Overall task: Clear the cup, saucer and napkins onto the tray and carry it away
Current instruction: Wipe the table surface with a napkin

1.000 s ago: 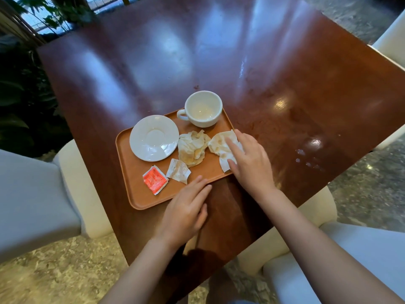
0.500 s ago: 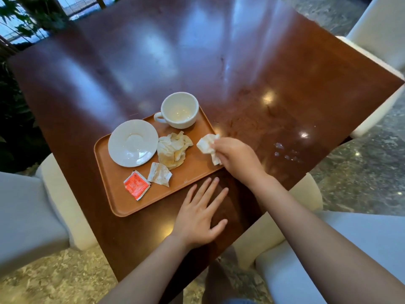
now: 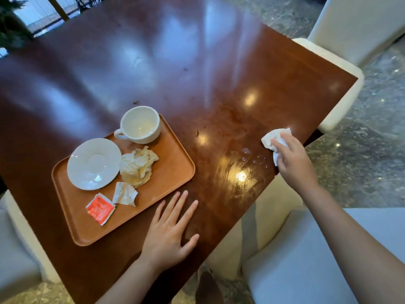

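Note:
An orange tray (image 3: 171,172) lies on the dark wooden table (image 3: 197,69). On it stand a white cup (image 3: 140,125) and a white saucer (image 3: 94,163), with a crumpled stained napkin (image 3: 138,166), a torn paper wrapper (image 3: 124,194) and a red sachet (image 3: 100,209). My left hand (image 3: 169,233) rests flat on the table just right of the tray's near corner, fingers spread. My right hand (image 3: 293,160) presses a white napkin (image 3: 272,138) onto the table near its right edge, beside several water drops (image 3: 252,155).
Cream chairs stand around the table: one at the upper right (image 3: 341,29), one under the near right edge (image 3: 274,216), one at the left (image 3: 19,238). A wet smear (image 3: 236,174) shines between tray and drops. Plants and a window are at the upper left.
My right hand has lifted the white napkin off the tray's right corner and carried it right to the water drops. My left hand has stayed flat on the table near the tray.

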Tool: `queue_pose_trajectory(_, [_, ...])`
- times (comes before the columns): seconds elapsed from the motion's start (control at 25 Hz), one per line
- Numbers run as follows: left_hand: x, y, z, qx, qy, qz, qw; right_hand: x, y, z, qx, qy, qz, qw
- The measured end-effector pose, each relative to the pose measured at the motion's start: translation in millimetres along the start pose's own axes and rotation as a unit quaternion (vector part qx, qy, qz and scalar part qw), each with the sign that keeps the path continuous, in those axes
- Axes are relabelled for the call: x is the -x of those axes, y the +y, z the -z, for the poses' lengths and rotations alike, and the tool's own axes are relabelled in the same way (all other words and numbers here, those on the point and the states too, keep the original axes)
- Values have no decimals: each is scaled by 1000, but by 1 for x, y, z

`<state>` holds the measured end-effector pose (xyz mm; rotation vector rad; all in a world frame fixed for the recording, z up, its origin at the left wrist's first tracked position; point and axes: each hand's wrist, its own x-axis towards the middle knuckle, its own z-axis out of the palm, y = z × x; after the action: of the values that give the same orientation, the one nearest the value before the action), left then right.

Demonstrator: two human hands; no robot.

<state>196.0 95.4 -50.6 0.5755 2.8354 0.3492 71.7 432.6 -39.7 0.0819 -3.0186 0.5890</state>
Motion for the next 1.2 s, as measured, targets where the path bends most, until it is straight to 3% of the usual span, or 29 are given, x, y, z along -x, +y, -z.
queue_pose_trajectory(0.28, [0,1,2,-3,-4,7,1000,5,6,-9,8,-75,13,997])
queue_pose_trajectory(0.48, [0,0,1,-4,2,-1,1000,42,-17,-17,1,-77,98,992])
queue_pose_trajectory(0.76, [0,1,1,-3,6,1,1000,96,-43,-25,-56,-139,202,968])
queue_pose_trajectory(1.04, [1,2,2,-7,7,5,1000,105,-50,-32,-62,-104,242,963])
queue_pose_trajectory(1.2, [0,2,2,-3,9,6,1000,128,-70,-26,-68,-143,327,932])
